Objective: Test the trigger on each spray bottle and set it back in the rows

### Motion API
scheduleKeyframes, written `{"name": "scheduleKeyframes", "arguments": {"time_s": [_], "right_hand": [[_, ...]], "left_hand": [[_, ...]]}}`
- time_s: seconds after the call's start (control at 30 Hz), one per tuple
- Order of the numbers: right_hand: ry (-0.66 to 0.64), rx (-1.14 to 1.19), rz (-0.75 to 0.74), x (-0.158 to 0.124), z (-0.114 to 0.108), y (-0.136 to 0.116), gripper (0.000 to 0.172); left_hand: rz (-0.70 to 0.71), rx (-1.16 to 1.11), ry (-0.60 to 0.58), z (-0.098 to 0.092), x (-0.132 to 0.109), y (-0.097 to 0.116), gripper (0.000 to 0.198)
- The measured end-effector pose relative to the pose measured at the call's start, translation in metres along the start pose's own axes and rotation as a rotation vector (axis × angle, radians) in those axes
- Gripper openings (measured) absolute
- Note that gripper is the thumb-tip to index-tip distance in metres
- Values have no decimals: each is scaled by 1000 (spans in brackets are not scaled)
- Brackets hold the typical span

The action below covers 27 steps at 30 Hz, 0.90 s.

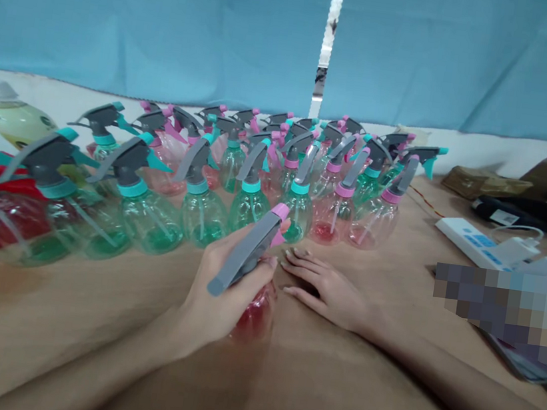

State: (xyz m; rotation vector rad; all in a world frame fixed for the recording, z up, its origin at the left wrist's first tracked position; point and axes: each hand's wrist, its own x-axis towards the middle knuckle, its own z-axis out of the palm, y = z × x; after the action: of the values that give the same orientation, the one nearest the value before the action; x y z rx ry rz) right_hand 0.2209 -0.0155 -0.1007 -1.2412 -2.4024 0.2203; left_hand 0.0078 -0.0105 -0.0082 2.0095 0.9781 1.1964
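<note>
My left hand [222, 286] is wrapped around the neck of a pink spray bottle [255, 317] with a grey and pink trigger head, upright at the table's middle. To the right of that bottle, my right hand [326, 286] lies on the table with its fingers stretched out, holding nothing. Just beyond the hands stands a row of clear spray bottles: a green one [250, 205] with a teal collar, another green one [296, 215], and a pink one [331, 216] with a pink collar. The lower part of the held bottle is partly hidden by my left hand.
Several more green and pink spray bottles crowd the back and left, including a teal-collared one [151, 216]. A white power strip [470, 241] with a plugged-in charger, cardboard boxes [483, 182] and a pixelated device lie at right. A blue cloth [176, 24] hangs behind.
</note>
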Motion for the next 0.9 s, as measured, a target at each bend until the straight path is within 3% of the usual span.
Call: {"name": "scheduleKeyframes", "arguments": {"time_s": [0.27,0.73,0.9], "right_hand": [[0,5,10,0,-1,-1,50],[6,25,9,-1,0,1,49],[-3,15,1,0,-1,0,50]], "left_hand": [[-53,-39,-20,0,0,0,4],[1,-17,-62,-1,7,9,29],[-4,5,-77,-1,6,5,17]]}}
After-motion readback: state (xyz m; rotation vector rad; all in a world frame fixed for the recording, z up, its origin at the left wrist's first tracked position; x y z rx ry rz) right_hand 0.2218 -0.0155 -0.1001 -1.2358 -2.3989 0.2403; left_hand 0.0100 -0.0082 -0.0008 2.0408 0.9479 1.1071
